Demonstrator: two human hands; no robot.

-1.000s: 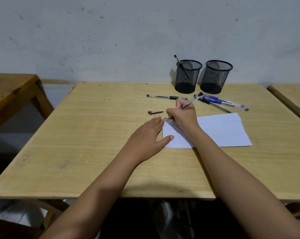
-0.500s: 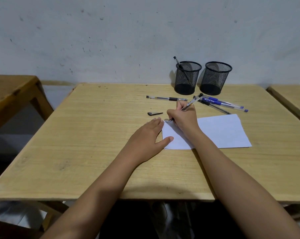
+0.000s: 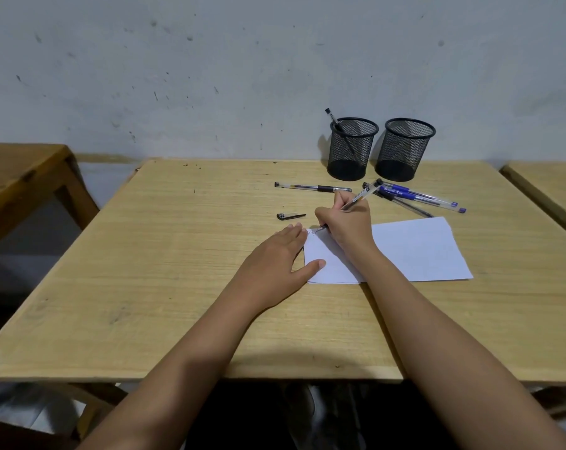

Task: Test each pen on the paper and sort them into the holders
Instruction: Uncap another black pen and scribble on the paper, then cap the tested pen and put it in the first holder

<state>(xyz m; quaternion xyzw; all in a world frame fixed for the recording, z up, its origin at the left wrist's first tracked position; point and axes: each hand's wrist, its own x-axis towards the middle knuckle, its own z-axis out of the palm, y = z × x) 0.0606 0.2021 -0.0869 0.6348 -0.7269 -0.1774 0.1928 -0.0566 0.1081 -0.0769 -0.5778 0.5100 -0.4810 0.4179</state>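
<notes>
1. My left hand (image 3: 275, 254) lies flat at the centre of the frame, fingers straight on the wooden table (image 3: 177, 254). Its thumb presses the left edge of the paper (image 3: 415, 251), a thin, limp white sheet that I judge would slide on the smooth grained top without that weight.
2. Just above those fingers lies a small black cap (image 3: 290, 216), hard plastic with a clip and probably light enough to skid at a nudge.
3. Higher up a black-grip pen (image 3: 312, 188) lies flat. It has a clear, stiff barrel, and the dark sleeve near its tip looks like the surest place to pinch it.
4. My right hand (image 3: 346, 222) is curled round the pen under test (image 3: 361, 196), gripping low near the nib. The tip touches the paper's upper left corner beside a faint scribble.
5. Above, against the wall, stand two round black wire-mesh pots. The left holder (image 3: 351, 147) has one leaning pen (image 3: 335, 121) inside, and the right holder (image 3: 405, 147) stands just beside it.
6. Right of my writing hand the blue pens (image 3: 418, 196) lie fanned and overlapping. Their barrels are slick and round, so I would lift one at a time by its middle.
</notes>
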